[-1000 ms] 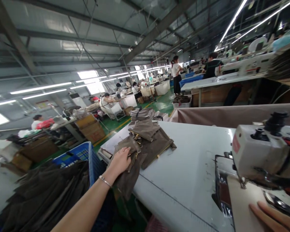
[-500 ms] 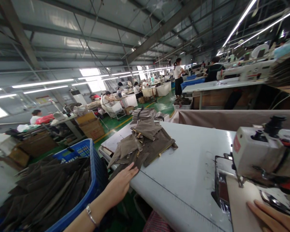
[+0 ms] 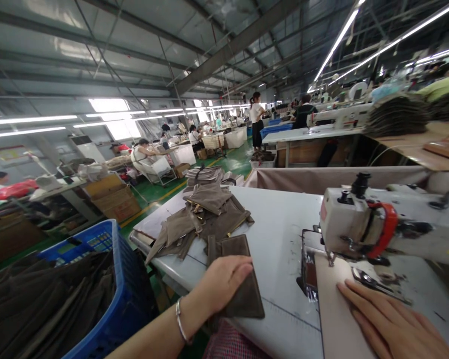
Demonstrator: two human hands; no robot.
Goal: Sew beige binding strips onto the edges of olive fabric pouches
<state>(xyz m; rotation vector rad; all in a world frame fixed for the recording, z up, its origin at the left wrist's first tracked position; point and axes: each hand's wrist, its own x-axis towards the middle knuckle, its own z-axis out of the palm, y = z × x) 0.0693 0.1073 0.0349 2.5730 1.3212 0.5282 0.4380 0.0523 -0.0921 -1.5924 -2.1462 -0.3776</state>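
My left hand (image 3: 224, 281), with a silver bangle at the wrist, is closed on a flat brown fabric piece (image 3: 249, 294) with stitched edges, over the near edge of the sewing table (image 3: 280, 224). Its fingers are partly hidden behind the piece. Just beyond lies a loose pile of brown fabric pieces (image 3: 213, 209) with gold-coloured zips. To the right, my right hand (image 3: 389, 314) rests flat, fingers stretched out, on a beige panel (image 3: 331, 304). The panel runs under the needle area of a white sewing machine (image 3: 344, 219).
At the left stands a blue plastic basket (image 3: 115, 279) full of brown fabric. A stack of light pieces (image 3: 204, 175) sits behind the pile. Further back are another sewing table (image 3: 318, 133), cardboard boxes (image 3: 114, 202) and several people at work.
My left hand has come back from the pile toward the right, bringing a brown fabric piece with it. My view has turned right; my right hand stays on the beige panel.
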